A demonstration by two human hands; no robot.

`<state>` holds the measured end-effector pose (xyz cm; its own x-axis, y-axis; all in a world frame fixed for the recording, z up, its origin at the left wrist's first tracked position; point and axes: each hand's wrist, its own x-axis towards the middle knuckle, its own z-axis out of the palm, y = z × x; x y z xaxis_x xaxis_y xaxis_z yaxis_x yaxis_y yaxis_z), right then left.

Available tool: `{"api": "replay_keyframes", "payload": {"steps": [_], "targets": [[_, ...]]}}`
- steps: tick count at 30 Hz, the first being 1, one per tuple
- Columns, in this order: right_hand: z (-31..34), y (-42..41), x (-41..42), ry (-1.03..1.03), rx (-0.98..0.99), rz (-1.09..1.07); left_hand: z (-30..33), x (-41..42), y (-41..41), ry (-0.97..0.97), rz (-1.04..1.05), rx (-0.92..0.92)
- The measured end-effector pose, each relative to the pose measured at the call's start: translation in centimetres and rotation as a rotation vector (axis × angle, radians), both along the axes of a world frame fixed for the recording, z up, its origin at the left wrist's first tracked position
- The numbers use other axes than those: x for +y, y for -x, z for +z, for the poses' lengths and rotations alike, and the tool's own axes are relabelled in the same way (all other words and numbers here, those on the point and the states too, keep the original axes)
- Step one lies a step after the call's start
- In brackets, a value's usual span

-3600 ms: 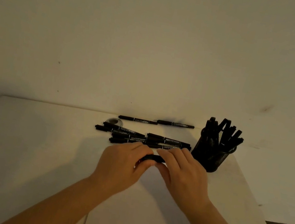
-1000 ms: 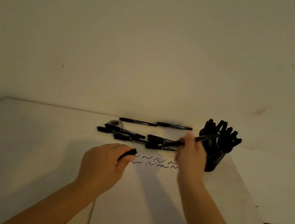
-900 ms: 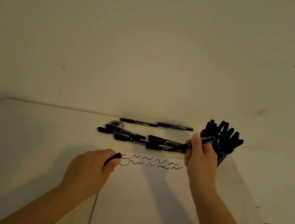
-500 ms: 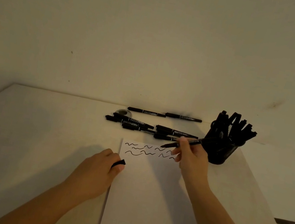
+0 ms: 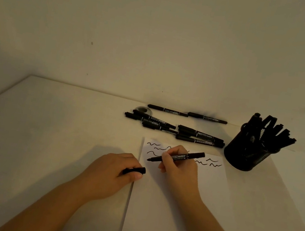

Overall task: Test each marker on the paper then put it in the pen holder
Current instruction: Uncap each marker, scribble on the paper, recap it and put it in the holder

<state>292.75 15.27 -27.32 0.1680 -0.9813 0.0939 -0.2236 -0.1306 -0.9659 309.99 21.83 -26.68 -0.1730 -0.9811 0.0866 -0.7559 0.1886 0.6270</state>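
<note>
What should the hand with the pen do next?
Probably lower the marker tip and draw a short squiggle on the paper. The right hand holds it uncapped, tip above blank paper under the earlier squiggles; the left hand holds the cap.

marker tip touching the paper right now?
Cannot tell. In the head view the marker tip sits over the paper near the squiggles, but one angle shows neither contact nor gap.
</note>
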Motion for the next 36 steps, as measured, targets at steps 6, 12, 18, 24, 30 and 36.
{"api": "replay_keyframes", "payload": {"steps": [6,12,18,24,30,36], "targets": [[-0.2,-0.1,0.0,0.052,0.103,0.007,0.0,-0.1,0.1,-0.009,-0.004,-0.016],[0.1,1.1,-0.1,0.050,0.111,-0.084,-0.1,0.0,-0.1,-0.011,-0.001,-0.020],[1.2,2.6,-0.2,-0.052,-0.239,-0.133,-0.7,-0.1,-0.3,0.033,0.077,0.076],[1.0,2.8,0.8,-0.190,-0.413,0.133,-0.7,0.1,-0.1,0.037,0.101,0.133],[1.2,2.6,1.1,-0.143,-0.341,0.180,-0.7,0.1,0.2,0.037,0.071,0.148],[1.4,2.6,1.4,-0.151,-0.343,0.185,-0.7,0.1,0.4,0.028,0.073,0.130]]}}
